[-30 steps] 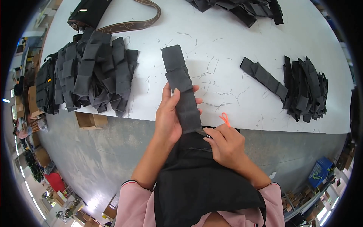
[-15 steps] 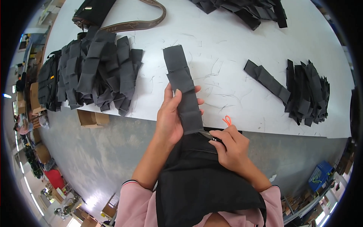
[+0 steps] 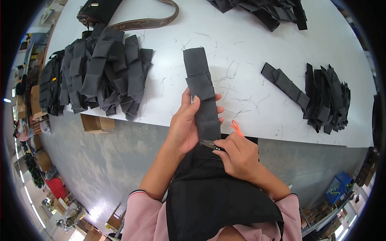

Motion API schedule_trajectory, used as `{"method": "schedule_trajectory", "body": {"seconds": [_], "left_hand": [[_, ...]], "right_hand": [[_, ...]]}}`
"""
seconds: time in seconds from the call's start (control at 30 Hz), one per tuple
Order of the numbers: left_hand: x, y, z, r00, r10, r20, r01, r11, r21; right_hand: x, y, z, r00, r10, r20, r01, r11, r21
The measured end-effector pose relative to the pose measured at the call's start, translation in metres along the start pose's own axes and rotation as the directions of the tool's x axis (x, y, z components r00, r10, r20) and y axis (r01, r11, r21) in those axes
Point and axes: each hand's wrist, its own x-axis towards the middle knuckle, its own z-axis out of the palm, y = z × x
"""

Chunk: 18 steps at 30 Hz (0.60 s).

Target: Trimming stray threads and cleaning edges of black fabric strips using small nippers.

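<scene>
My left hand (image 3: 185, 120) is closed around a long dark grey fabric strip (image 3: 203, 88), thumb on top and fingertips showing past its right edge. The strip has stitched, folded sections and points away from me. My right hand (image 3: 239, 154) grips small thread snips (image 3: 209, 144) with metal blades, a dark body and an orange cord loop (image 3: 236, 127). Their blades lie across the strip's near end, close to my left palm. Whether the blades touch the fabric I cannot tell.
A large heap of similar strips (image 3: 104, 68) lies on the white table (image 3: 173, 104) at left, beside a black backpack (image 3: 51, 86). More strips are piled at right (image 3: 327, 98) and far back (image 3: 265, 12). A black bag (image 3: 98, 12) with a brown strap stands far left. Loose threads litter the tabletop.
Both hands stay close together. The strip has shifted slightly right and stands straighter. The snips have moved left, from the near end's right corner to across that end.
</scene>
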Motion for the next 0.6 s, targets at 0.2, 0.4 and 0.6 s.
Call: {"method": "schedule_trajectory", "body": {"seconds": [0.2, 0.4, 0.6], "left_hand": [[0.001, -0.002, -0.002, 1.000, -0.014, -0.009, 0.014, 0.999, -0.037], [0.001, 0.000, 0.003, 1.000, 0.008, -0.024, -0.009, 0.999, -0.038], [0.005, 0.001, -0.017, 0.998, 0.054, -0.015, -0.056, 0.977, -0.205]], "right_hand": [[-0.010, 0.005, 0.001, 0.994, -0.089, -0.056, 0.087, 0.996, -0.036], [-0.006, 0.004, -0.001, 0.997, 0.014, -0.071, -0.011, 0.999, 0.043], [-0.025, 0.012, -0.015, 0.947, 0.314, -0.063, -0.276, 0.900, 0.338]]}}
